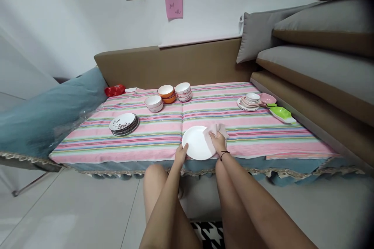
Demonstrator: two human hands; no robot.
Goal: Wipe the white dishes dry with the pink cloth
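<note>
Striped cloth (163, 132) in pink covered a low sofa seat that served as the work surface, with a brown backrest and white wall behind. At far left lay a blue cushion (43, 113); beside it, on the cloth, sat a stack of patterned plates (124, 123). Further back stood three groups of bowls: white (153, 103), orange (166, 93), and white with a pink rim (183, 91), nested, apparently to save room. Front centre, at the cloth's near edge, lay a white plate (196, 142). Left hand (181, 152) gripped its left rim, thumb on top, likely to keep it from sliding. Right hand (217, 142) was closed on a pink rag (215, 130) and pressed it onto the plate's right side, wrist carrying a dark band. To the right sat a stack of small saucers (248, 101), then a pink dish (267, 98) and a green dish (282, 113), well apart from the plate. Grey cushions were piled at far right.
</note>
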